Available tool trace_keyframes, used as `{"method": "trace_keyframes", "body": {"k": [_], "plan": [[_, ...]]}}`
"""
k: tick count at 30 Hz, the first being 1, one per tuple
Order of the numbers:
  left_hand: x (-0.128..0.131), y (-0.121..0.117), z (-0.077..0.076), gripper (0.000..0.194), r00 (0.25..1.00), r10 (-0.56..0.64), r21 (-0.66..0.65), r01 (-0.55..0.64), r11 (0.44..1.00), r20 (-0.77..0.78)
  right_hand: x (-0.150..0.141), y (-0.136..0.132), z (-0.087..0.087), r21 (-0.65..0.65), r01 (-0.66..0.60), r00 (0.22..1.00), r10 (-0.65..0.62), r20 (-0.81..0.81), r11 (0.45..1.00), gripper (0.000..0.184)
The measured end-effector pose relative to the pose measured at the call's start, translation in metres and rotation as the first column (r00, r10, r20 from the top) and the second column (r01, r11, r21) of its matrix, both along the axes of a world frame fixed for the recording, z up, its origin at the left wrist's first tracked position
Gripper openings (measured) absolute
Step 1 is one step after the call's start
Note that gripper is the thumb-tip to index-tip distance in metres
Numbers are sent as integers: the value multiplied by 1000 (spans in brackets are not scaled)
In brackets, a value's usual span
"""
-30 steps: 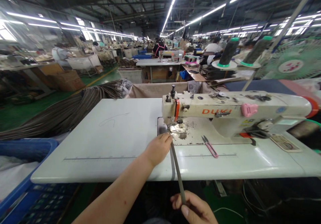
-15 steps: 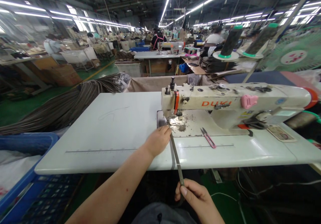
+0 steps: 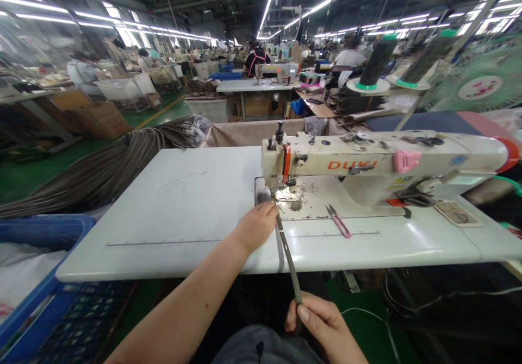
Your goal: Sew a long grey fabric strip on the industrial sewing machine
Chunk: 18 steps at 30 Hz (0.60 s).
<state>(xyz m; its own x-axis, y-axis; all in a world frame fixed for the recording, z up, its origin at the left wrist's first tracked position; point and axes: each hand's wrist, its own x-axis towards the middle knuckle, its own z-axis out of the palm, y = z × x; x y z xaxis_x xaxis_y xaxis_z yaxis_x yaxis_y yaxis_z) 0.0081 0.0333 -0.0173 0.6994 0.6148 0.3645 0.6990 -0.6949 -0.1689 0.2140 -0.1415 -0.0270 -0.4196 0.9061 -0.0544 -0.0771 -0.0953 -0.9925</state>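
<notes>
A cream sewing machine (image 3: 367, 168) stands on a white table (image 3: 179, 206). A narrow grey strap (image 3: 287, 255) runs from under its presser foot, over the table's front edge, down toward my lap. My left hand (image 3: 256, 225) rests on the table beside the needle and pinches the strap's upper end against the plate. My right hand (image 3: 320, 323) is below the table edge, fingers closed on the strap's lower part, holding it taut.
Pink thread snips (image 3: 337, 221) lie on the machine bed. A thick bundle of grey straps (image 3: 101, 174) drapes off the far left. A blue crate (image 3: 36, 288) stands at lower left. Two thread cones (image 3: 377, 62) and a fan (image 3: 481, 89) are behind the machine. Other workers sit farther back.
The view has tilted down a little, so my right hand sits higher in the picture. Both hands keep the same hold on the strap.
</notes>
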Motion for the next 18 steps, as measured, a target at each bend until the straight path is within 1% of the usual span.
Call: {"method": "trace_keyframes", "body": {"k": [4,7,9,11,13,16,18], "plan": [[-1,0,-1,21,1000,-2,56,2,998,7,0,1,-4,11,-5,1000,5,-15,1000,41],[-1,-1,0,20,1000,-23,75,23,997,1,0,1,-1,17,-16,1000,16,-6,1000,40],[-1,-1,0,19,1000,-24,64,24,998,0,0,0,2,13,-12,1000,12,4,1000,40],[-1,-1,0,18,1000,0,41,-1,999,22,-1,0,4,-2,0,1000,0,14,1000,40],[-1,-1,-1,19,999,25,16,-26,1000,46,0,1,2,7,-9,1000,9,12,1000,41],[0,-2,-2,20,999,17,-15,-16,1000,40,0,3,-4,56,-58,998,58,10,997,43],[1,-2,-2,20,999,17,-27,-16,1000,45,0,4,-6,77,-69,998,69,11,995,44]]}}
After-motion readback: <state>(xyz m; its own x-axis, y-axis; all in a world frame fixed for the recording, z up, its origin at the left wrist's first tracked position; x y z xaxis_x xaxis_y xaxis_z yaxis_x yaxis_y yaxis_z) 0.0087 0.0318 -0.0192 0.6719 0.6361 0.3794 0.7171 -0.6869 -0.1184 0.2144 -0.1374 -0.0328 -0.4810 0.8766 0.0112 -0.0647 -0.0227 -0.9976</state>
